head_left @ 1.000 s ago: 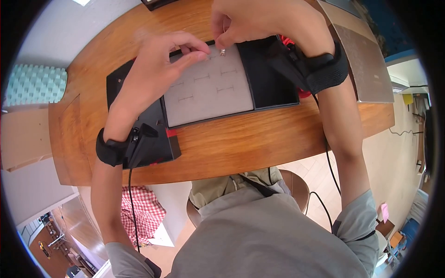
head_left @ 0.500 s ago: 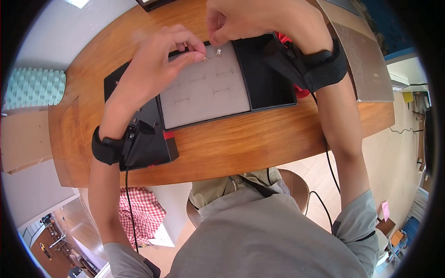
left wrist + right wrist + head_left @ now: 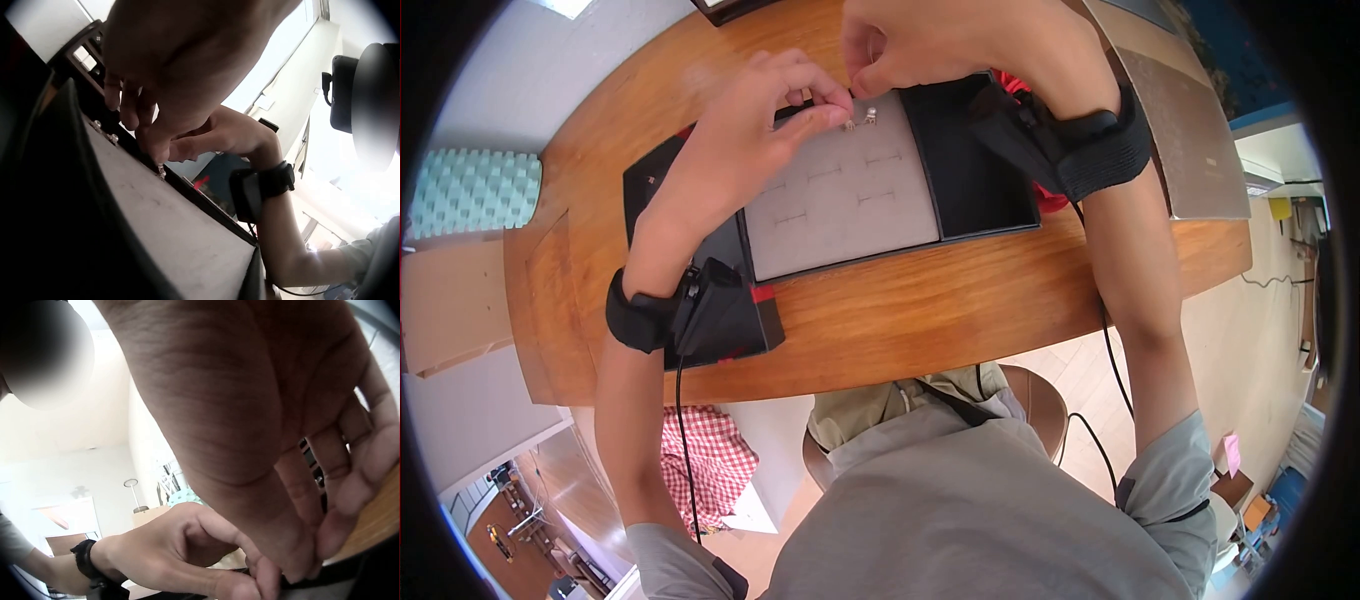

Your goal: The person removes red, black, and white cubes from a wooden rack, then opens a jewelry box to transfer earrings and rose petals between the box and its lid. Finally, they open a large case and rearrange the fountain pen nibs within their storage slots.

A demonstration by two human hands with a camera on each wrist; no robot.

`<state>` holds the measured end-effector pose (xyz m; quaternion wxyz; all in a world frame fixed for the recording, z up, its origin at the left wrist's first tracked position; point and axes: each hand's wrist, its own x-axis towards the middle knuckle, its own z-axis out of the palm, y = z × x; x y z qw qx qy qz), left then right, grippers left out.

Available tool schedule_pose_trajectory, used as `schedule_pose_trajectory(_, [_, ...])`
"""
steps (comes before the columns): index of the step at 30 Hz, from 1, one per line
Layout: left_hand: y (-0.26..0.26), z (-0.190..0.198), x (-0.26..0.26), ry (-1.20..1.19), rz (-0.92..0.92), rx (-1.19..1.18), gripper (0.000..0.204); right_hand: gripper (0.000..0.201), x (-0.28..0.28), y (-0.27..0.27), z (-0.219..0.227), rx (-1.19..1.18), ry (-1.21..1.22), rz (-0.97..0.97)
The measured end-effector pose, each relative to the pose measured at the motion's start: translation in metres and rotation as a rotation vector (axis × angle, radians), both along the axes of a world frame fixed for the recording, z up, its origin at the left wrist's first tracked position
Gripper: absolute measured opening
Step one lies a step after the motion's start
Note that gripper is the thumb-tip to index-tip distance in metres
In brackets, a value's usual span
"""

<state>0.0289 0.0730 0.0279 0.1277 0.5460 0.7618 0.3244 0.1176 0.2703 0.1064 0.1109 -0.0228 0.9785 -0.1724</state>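
A grey padded jewelry tray point(image 3: 830, 235) with short stitched slits lies in an open black box. At its far edge, my left hand point(image 3: 735, 150) pinches a small shiny jewelry piece point(image 3: 849, 126) between thumb and index fingertips. Just right of it, a second shiny piece point(image 3: 871, 116) stands on the pad. My right hand point(image 3: 960, 45) is over the far edge, its thumb and index tip together; I cannot tell whether they hold anything. The left wrist view shows the pinched piece point(image 3: 162, 170) right at the pad, with another small piece point(image 3: 112, 139) farther left.
Black box panels point(image 3: 985, 165) flank the tray, and small bits lie on the left one, partly under my forearm. A wooden table point(image 3: 880, 320) carries it all. A brown board point(image 3: 1185, 130) is at the right, a pale green woven item point(image 3: 475, 190) at the left.
My right fingertips have drawn left and away from the right-hand piece, which stays on the pad. My left fingertips stay close to the pad, and a piece now shows beneath them.
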Motion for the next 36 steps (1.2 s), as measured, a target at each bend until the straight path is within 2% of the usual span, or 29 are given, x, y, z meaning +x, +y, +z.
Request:
schedule_pose_trajectory(2, [0.001, 0.001, 0.0, 0.107, 0.004, -0.015, 0.01, 0.024, 0.001, 0.005, 0.002, -0.064, -0.022, 0.071])
schedule_pose_trajectory(5, [0.002, 0.003, 0.003, 0.163, 0.005, -0.035, 0.01, 0.023, 0.003, 0.003, 0.004, -0.068, -0.031, 0.061])
schedule_pose_trajectory(9, [0.0, 0.001, 0.0, 0.11, 0.005, 0.002, 0.01, 0.023, 0.0, 0.0, 0.001, 0.001, -0.015, 0.012])
schedule_pose_trajectory(11, [-0.002, 0.007, 0.001, 0.137, 0.035, -0.042, 0.01, 0.022, 0.002, 0.004, 0.006, -0.072, -0.049, 0.048])
schedule_pose_trajectory(18, [-0.006, 0.004, -0.003, 0.247, -0.003, -0.033, 0.009, 0.023, 0.001, -0.003, 0.003, -0.016, -0.009, 0.018])
schedule_pose_trajectory(21, [-0.005, 0.002, -0.003, 0.158, 0.018, -0.07, 0.009, 0.023, 0.0, -0.003, 0.002, -0.036, -0.036, -0.007])
schedule_pose_trajectory(23, [-0.003, 0.0, -0.005, 0.289, -0.023, -0.052, 0.01, 0.023, -0.003, -0.002, 0.0, -0.024, -0.062, 0.012])
schedule_pose_trajectory(27, [0.003, -0.002, -0.001, 0.363, -0.014, -0.036, 0.009, 0.024, -0.001, 0.003, 0.001, -0.031, -0.027, 0.046])
schedule_pose_trajectory(30, [0.003, -0.001, 0.002, 0.345, 0.018, -0.062, 0.011, 0.026, 0.002, 0.005, 0.005, -0.091, -0.059, 0.072])
schedule_pose_trajectory(36, [-0.002, -0.002, 0.007, 0.347, 0.12, -0.043, 0.017, 0.028, -0.003, -0.002, -0.005, 0.04, -0.03, 0.033])
